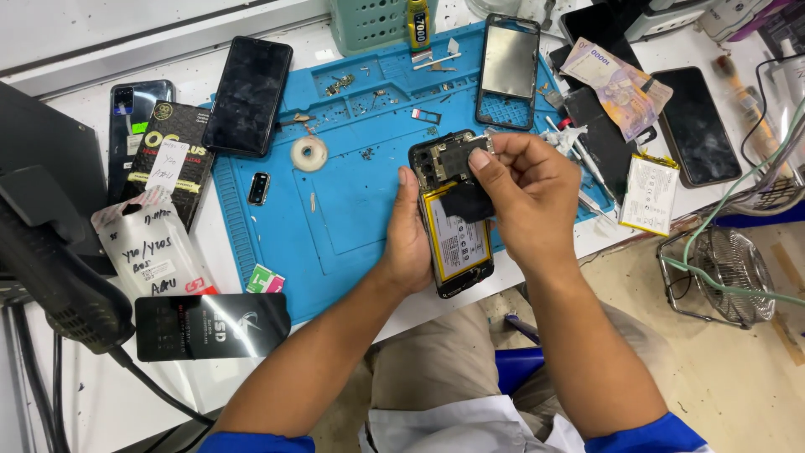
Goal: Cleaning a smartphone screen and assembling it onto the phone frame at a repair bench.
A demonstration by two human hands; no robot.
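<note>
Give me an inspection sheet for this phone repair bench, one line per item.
Surface: blue repair mat on a white bench, small screws and parts scattered on it.
Job's things: opened phone, back off, yellow-labelled battery showing.
Clutter: dark phones, phone frame, loose battery, banknotes, tape roll, packaged parts.
Hands: left hand grips the phone's side; right hand fingers pinch a black piece at its top.
Cables: green cable at right, black cable at lower left.
Surroundings: small fan, green basket.

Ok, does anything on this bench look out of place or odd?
Yes: banknotes lie among the repair parts at the blue mat's right end. Loose screws and bits are scattered across the mat's top trays. The opened phone looks normal.
</note>
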